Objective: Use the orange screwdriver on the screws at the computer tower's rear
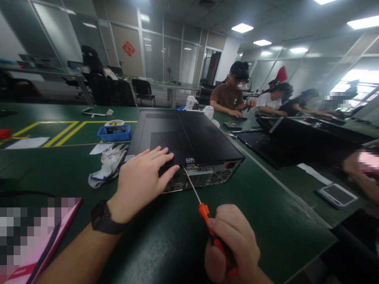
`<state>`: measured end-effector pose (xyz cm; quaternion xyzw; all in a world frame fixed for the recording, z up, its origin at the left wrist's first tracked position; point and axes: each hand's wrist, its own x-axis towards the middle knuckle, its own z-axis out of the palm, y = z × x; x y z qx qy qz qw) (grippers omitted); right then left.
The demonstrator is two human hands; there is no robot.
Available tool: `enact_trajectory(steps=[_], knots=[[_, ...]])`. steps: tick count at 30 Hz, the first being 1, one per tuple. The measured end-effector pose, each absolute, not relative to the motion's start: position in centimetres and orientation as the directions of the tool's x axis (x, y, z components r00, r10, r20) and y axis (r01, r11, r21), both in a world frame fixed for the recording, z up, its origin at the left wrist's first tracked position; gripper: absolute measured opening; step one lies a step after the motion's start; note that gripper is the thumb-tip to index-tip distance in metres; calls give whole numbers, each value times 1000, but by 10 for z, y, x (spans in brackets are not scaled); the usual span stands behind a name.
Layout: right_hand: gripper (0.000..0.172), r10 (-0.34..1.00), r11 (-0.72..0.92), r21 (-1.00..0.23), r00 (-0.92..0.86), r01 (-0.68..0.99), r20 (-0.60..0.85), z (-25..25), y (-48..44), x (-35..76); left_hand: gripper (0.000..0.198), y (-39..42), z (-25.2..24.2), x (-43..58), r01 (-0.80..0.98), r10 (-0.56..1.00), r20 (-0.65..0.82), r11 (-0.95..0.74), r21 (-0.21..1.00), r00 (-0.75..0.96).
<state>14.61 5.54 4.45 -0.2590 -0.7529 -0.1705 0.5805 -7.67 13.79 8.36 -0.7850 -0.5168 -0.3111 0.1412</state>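
Observation:
A black desktop computer case (pixel 189 138) lies flat on the green table (pixel 260 221), its rear panel with a fan grille facing me. My left hand (pixel 142 179) rests flat on the near left corner of its lid, fingers spread. My right hand (pixel 232 246) is wrapped round the orange handle of a screwdriver (pixel 197 197). The thin shaft points up and away, and its tip touches the top edge of the rear panel. A dark watch sits on my left wrist.
White work gloves (pixel 108 165) lie left of the case, with a blue parts tray (pixel 115 133) behind them. A phone (pixel 336 194) lies to the right. Several people work at further computer cases (pixel 310 136) across the table. Yellow tape lines mark the left side.

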Motion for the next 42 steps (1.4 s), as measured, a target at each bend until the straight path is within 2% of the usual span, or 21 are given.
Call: enact_trajectory(steps=[6, 9, 11, 15, 20, 26, 35, 42], knots=[[18, 124, 823, -30, -127, 567, 984, 36, 64, 145, 38, 138, 84, -77, 905, 727, 633, -415, 97, 265], [22, 81, 810, -4, -104, 587, 991, 36, 66, 143, 37, 137, 85, -76, 903, 721, 639, -419, 95, 268], [25, 103, 809, -15, -116, 588, 988, 41, 64, 143, 37, 137, 85, -76, 900, 715, 644, -425, 93, 271], [22, 240, 789, -89, -172, 608, 956, 57, 54, 140, 37, 137, 84, -77, 901, 722, 638, -423, 99, 269], [18, 298, 806, -213, -68, 552, 952, 49, 47, 130, 38, 137, 84, -77, 897, 717, 641, -431, 98, 274], [20, 281, 842, -186, -116, 507, 953, 20, 46, 124, 39, 137, 84, -77, 898, 720, 635, -431, 94, 279], [22, 320, 815, -291, 30, 501, 947, 1, 46, 136, 37, 140, 81, -76, 896, 708, 650, -434, 92, 276], [27, 290, 832, -280, 54, 479, 955, -5, 53, 138, 34, 139, 81, -77, 895, 682, 679, -439, 84, 271]])
